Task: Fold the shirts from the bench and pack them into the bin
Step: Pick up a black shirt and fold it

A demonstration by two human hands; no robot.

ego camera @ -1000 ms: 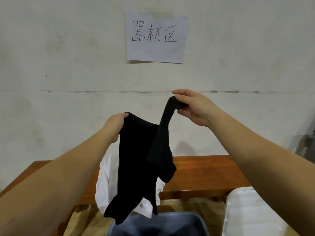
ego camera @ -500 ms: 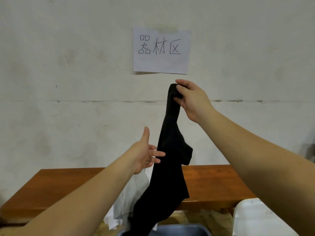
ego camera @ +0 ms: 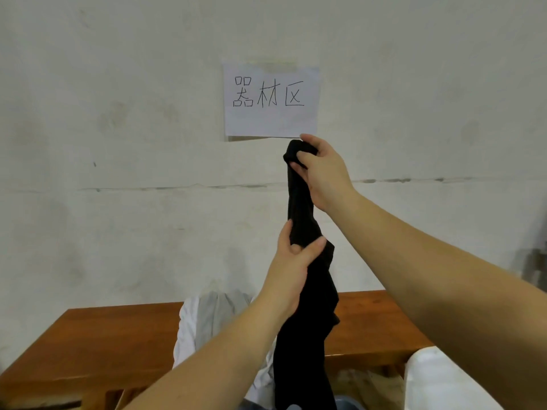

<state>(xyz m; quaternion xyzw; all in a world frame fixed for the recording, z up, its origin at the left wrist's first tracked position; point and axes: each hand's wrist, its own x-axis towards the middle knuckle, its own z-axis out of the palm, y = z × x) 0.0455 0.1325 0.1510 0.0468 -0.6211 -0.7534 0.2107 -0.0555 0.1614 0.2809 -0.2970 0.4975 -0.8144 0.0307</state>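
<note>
1. Head view: right hand (ego camera: 321, 173) is gripping the top end of a long black fabric shirt (ego camera: 307, 306), fingers curled round the bunched cloth, raised just below a white paper sign with handwritten characters (ego camera: 271, 99) on the pale wall.
2. Left hand (ego camera: 291, 267) is clasping the same black shirt lower down, thumb on one side, fingers wrapped round the other, squeezing it into a narrow rope.
3. Shirt is hanging straight down between the hands, held clear of the brown wooden surface (ego camera: 118, 344); its lower end is running out of the bottom edge, in front of the blue-grey plastic bin (ego camera: 346, 403), of which only a sliver of rim is showing.
4. Crumpled white cloth garment (ego camera: 207, 324) is lying on the surface and drooping over its front edge, behind the left forearm.
5. White plastic object (ego camera: 438, 383) is sitting at bottom right, partly hidden by the right forearm; can't tell what it is.
</note>
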